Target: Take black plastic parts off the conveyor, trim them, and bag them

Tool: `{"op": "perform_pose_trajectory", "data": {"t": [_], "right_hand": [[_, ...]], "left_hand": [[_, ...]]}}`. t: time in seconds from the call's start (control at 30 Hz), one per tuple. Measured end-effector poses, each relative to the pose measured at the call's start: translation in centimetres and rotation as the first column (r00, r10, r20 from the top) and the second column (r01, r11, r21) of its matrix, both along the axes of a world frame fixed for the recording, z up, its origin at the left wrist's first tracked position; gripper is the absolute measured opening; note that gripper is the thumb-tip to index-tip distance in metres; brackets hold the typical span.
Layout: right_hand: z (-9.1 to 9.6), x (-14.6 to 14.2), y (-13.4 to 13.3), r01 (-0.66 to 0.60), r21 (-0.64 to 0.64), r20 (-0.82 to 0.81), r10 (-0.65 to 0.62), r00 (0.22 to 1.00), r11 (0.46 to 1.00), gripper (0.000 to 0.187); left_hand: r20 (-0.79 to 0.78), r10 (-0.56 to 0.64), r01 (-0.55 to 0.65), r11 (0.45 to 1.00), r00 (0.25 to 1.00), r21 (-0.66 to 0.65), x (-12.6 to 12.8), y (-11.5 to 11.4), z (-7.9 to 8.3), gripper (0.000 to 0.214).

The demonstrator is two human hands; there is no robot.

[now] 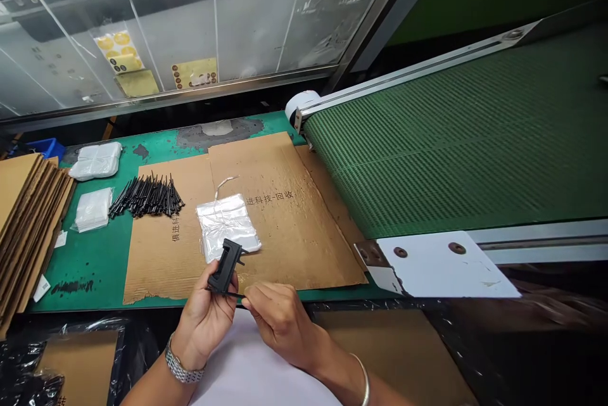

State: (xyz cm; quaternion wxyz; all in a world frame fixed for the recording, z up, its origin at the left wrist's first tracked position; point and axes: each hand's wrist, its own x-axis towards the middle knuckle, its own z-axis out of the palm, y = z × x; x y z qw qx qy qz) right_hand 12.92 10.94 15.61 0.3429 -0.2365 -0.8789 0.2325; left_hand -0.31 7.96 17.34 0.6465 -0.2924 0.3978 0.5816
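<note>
left hand [204,323], what's in it?

a black plastic bracket [222,265], flat and rectangular with a ribbed face, wrapped by the curled fingers and held just in front of the near edge of the cardboard sheet [289,203].

and the right hand [280,320]?

a narrow pinch, thumb and fingers closed on a thin black strip [232,294] that runs to the bracket's lower end. both forearms come in from below the sheet, wrists bent toward each other, a steel watch [184,361] on the left, a silver bangle [363,380] on the right.

what's close by?

on the sheet, just beyond the bracket, a crinkled clear plastic bag [227,225] with a thin white loop. across the sheet's left edge, a pile of black plastic ties [147,196], partly on the green work mat [85,266].

further out?

left of the sheet, two packs of white plastic bags [95,161] and a stack of flat cardboard [28,222]; right of it, a woven green conveyor belt [451,140].
</note>
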Motion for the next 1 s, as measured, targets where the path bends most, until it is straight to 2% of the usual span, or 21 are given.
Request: {"op": "perform_pose_trajectory", "data": {"t": [0.17, 0.37, 0.5, 0.57, 0.67, 0.77, 0.87, 1.0], "right_hand": [[0.2, 0.3, 0.0, 0.003, 0.002, 0.014, -0.003, 1.000, 1.000, 0.030], [-0.6, 1.2, 1.6, 0.131, -0.055, 0.052, -0.128, 0.990, 0.990, 0.031], [-1.2, 1.5, 2.4, 0.191, -0.098, 0.093, -0.182, 0.979, 0.977, 0.029], [-1.3, 1.6, 2.4, 0.180, -0.150, 0.074, -0.171, 0.983, 0.972, 0.029], [-1.0, 1.6, 2.0, 0.136, -0.221, 0.018, -0.135, 0.991, 0.966, 0.030], [-0.7, 1.5, 1.4, 0.084, -0.260, -0.031, -0.096, 0.995, 0.962, 0.031], [-0.6, 1.3, 0.8, 0.037, -0.280, -0.064, -0.057, 0.996, 0.959, 0.030], [-0.3, 1.2, 0.1, 0.011, -0.289, -0.079, -0.035, 0.996, 0.957, 0.032]], "left_hand": [[-0.025, -0.039, 0.039, 0.999, 0.999, 0.019, -0.2, -0.4, 0.1, 0.023], [-0.177, -0.046, 0.035, 0.997, 0.983, -0.062, -0.1, -0.8, 0.5, 0.013], [-0.185, -0.126, 0.118, 0.992, 0.975, -0.053, 0.0, -1.1, 1.0, 0.015], [-0.156, -0.160, 0.160, 0.987, 0.975, -0.010, -0.1, -1.3, 1.1, 0.016], [-0.132, -0.137, 0.141, 0.990, 0.982, 0.019, -0.3, -1.6, 0.9, 0.017], [-0.111, -0.123, 0.126, 0.992, 0.986, 0.025, -0.6, -1.9, 0.4, 0.019], [-0.103, -0.173, 0.182, 0.979, 0.980, 0.092, -0.9, -2.4, -0.4, 0.018], [-0.153, -0.226, 0.256, 0.941, 0.962, 0.219, -1.1, -2.8, -1.3, 0.043]]}}
